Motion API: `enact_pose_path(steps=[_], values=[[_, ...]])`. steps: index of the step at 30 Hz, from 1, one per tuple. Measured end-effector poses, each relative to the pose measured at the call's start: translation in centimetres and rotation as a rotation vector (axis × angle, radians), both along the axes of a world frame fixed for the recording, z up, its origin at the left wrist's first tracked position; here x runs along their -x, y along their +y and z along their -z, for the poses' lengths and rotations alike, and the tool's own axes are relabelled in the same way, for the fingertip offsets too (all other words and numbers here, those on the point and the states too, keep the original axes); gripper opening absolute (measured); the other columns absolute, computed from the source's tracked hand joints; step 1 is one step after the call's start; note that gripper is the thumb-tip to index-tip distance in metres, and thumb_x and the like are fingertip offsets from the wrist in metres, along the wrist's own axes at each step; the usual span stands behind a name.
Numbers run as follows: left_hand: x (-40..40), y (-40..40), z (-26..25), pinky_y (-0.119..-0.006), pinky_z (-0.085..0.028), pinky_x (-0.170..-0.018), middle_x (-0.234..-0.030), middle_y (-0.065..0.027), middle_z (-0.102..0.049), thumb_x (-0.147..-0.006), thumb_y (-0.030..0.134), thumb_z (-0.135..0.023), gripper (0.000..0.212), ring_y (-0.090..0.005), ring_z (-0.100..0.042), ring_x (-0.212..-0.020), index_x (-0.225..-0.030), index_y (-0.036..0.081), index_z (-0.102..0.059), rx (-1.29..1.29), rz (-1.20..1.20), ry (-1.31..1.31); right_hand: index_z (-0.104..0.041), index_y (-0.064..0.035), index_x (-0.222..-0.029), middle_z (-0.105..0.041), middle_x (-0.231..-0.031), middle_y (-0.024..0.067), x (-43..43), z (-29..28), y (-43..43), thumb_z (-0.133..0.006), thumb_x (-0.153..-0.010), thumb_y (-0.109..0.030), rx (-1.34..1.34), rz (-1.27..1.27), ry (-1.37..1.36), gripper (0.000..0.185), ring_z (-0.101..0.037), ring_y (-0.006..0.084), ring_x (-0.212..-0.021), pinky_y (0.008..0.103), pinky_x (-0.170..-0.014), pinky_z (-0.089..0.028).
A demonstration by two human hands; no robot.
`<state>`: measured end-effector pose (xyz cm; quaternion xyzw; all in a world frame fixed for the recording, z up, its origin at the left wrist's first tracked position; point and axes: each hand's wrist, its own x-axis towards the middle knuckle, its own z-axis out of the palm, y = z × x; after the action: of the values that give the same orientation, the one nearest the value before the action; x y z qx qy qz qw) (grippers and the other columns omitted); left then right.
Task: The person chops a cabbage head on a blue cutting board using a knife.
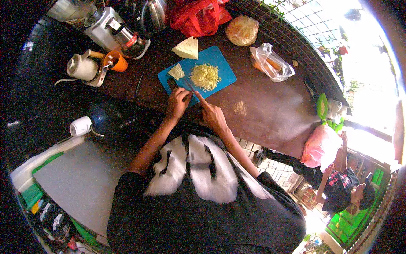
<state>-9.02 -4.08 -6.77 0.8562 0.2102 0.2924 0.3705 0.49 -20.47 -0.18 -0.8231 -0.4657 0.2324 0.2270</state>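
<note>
My left hand (178, 103) is at the near left edge of a blue cutting board (222, 62), its fingers curled close to a knife blade. Whether anything is in those fingers is hidden. My right hand (214, 116) grips the knife (191, 87), index finger stretched along it; the handle is covered by the hand. Beyond the blade lies a heap of finely shredded cabbage (205, 77). A small cabbage piece (176, 72) sits to its left on the board. At the board's far edge rests a larger cabbage wedge (186, 48). A dark slot shows in the board near my left hand.
The brown table (266, 108) carries a bag of carrots (272, 63), a plastic-wrapped round bundle (242, 30), a red bag (199, 17), a blender (108, 30), an electric kettle (83, 67) and an orange cup (115, 61). Another person (341, 190) is at the right, near a pink bag (322, 147).
</note>
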Motion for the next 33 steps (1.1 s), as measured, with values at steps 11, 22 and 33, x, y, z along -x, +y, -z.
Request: enact_pose_path(steps=[11, 22, 33], values=[[-0.1, 0.1, 1.1, -0.042, -0.051, -0.08, -0.094, -0.0125, -0.066, -0.081, 0.009, -0.075, 0.015, -0.0334, -0.062, -0.09, -0.092, 0.001, -0.071, -0.005, 0.002, 0.01, -0.021, -0.0261, -0.158, -0.067, -0.086, 0.0274, 0.2, -0.1, 0.7, -0.056, -0.084, -0.007, 0.05, 0.017, 0.007, 0.084, -0.066, 0.0449, -0.075, 0.0542, -0.066, -0.052], [0.1, 0.0, 0.4, -0.041, -0.051, -0.08, -0.093, -0.0125, -0.066, -0.081, 0.012, -0.075, 0.016, -0.0335, -0.062, -0.089, -0.093, 0.002, -0.071, -0.019, -0.021, 0.017, -0.022, -0.0272, -0.157, -0.066, -0.086, 0.0275, 0.1, 0.5, 0.3, -0.055, -0.085, -0.006, 0.047, 0.049, -0.006, 0.083, -0.065, 0.0448, -0.074, 0.0551, -0.066, -0.05], [0.3, 0.2, 1.1, -0.041, -0.051, -0.079, -0.093, -0.0122, -0.066, -0.079, 0.009, -0.075, 0.015, -0.0327, -0.062, -0.09, -0.092, 0.002, -0.071, -0.041, -0.004, 0.019, -0.023, -0.0259, -0.157, -0.065, -0.082, 0.0279, 0.3, -1.3, 0.4, -0.053, -0.084, -0.002, 0.008, 0.016, 0.04, 0.083, -0.064, 0.0456, -0.072, 0.0554, -0.066, -0.049]])
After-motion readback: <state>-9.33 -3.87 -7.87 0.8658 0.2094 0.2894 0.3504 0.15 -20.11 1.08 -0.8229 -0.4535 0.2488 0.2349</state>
